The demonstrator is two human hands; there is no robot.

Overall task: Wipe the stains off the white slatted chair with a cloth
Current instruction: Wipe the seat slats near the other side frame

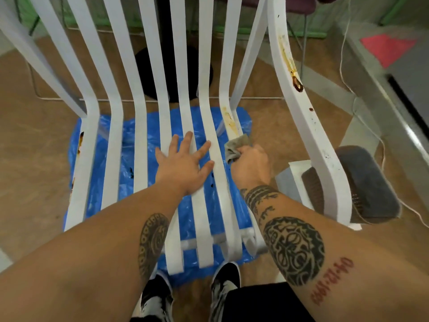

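The white slatted chair (141, 126) fills the view from above. My left hand (184, 163) lies flat with spread fingers on the middle seat slats. My right hand (251, 162) grips a crumpled grey-brown cloth (236, 145) and holds it against the rightmost seat slat. Just beyond the cloth, that slat carries a yellow-brown stain (229, 119). The right armrest (308, 126) bears a long yellow streak ending in a dark brown blob (297, 84), with small specks lower down. Brown marks (80, 141) also show on the leftmost slat.
A blue plastic sheet (126, 145) lies on the brown floor under the chair. A grey brush or pad (369, 182) sits to the right beside the armrest. A black round table base (174, 73) stands behind the chair. My two shoes (225, 287) are at the chair's front edge.
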